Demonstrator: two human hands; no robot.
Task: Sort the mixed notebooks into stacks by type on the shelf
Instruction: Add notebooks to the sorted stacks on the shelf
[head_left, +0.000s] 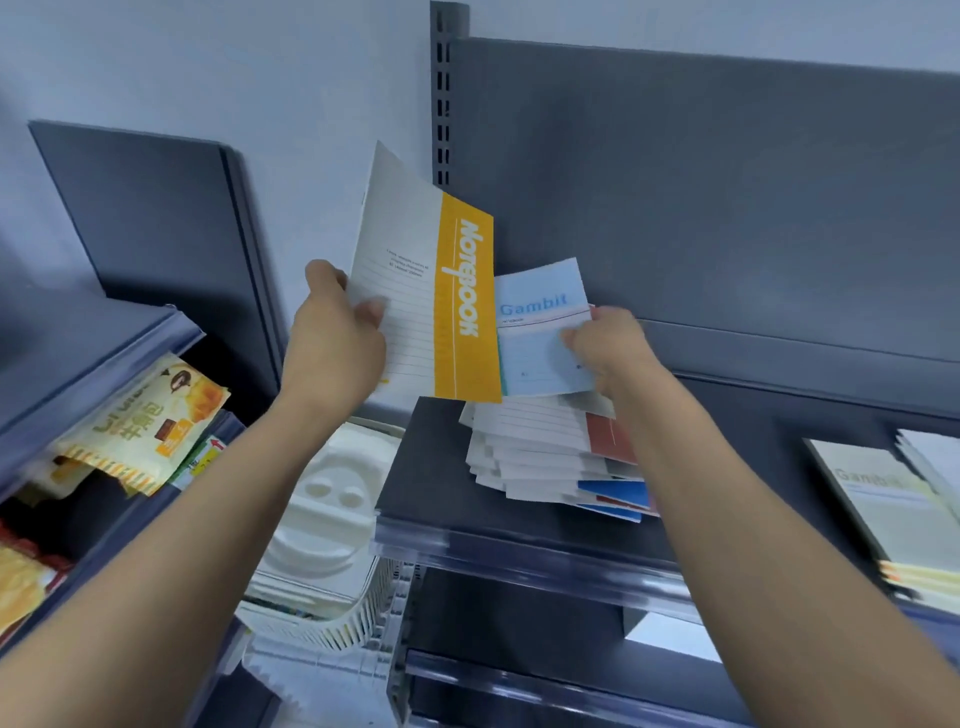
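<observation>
Left hand (332, 332) pinches yellow-banded notebook (421, 291), lifted upright over shelf (415, 467). Right hand (608, 343) grips blue Gambit notebook (540, 332), fingers curled round its edge, above messy mixed pile (540, 457). Sorted Gambit stack (883, 499) far right. Snack packets (145, 421) left; white basket (332, 613) below.

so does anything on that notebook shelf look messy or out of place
The notebook pile below the right hand is splayed and askew, edges staggered, red and blue covers mixed. The Gambit stack to the right looks tidier.
</observation>
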